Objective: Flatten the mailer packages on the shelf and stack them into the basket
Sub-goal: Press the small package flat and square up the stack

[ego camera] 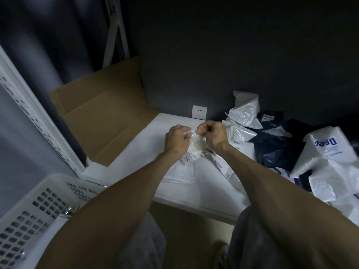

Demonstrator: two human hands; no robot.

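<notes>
A small white mailer (198,147) with printed labels lies crumpled on the white shelf (204,193), over another flat white mailer (180,174). My left hand (177,139) and my right hand (212,134) both pinch its upper edge, knuckles facing me, fingers curled. A heap of white mailers (330,166) and dark blue mailers (275,150) covers the right of the shelf. The white perforated basket (38,206) sits at lower left, partly hidden by my left forearm.
Flattened brown cardboard (104,113) leans at the shelf's left end against the dark wall. A white wall socket (199,112) sits just behind my hands. A white perforated shelf post (38,123) runs down the left.
</notes>
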